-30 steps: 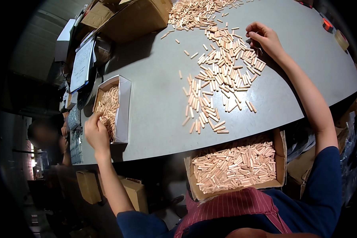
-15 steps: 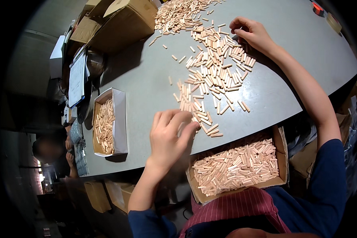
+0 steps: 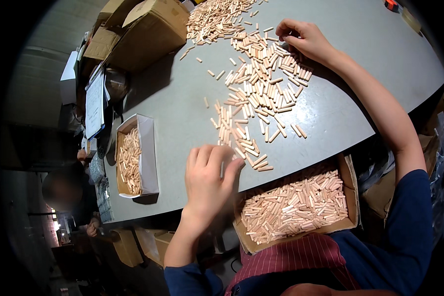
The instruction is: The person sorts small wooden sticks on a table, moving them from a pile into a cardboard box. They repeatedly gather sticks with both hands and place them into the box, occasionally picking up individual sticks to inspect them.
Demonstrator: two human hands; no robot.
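Left hand (image 3: 209,180) has swung from the white box (image 3: 145,153) at centre-left to the wooden dowels (image 3: 256,98), fingers curled loosely; right hand (image 3: 303,39) still pinches among them, upper right.

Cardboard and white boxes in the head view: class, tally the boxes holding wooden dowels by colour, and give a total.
White box of dowels: 1
Brown cardboard box of dowels: 1
Total: 2

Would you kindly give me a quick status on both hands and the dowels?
Left hand open, fingers over near dowels at table edge. Right hand pinching at far end of loose dowel spread. Lap box part full; nothing blocking.
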